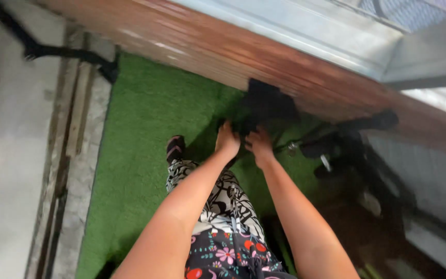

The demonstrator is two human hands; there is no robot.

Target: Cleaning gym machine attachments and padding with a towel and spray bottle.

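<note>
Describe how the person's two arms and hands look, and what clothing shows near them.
Both arms are bare from the upper arm to the wrist: no sleeves, gloves, watch or bracelets show. The left hand and right hand are bare too; rings cannot be told in the blur. Below the arms hangs a patterned garment, black and white above, dark with pink and red flowers lower down.

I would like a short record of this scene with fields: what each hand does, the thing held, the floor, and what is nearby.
left hand: grips the black cloth, beside the other hand
right hand: grips the same cloth
black cloth: dark, blurred, hangs against the wooden ledge
floor: green artificial turf
nearby: black stand at right; sandalled foot on the turf
clothing: patterned floral garment
</note>
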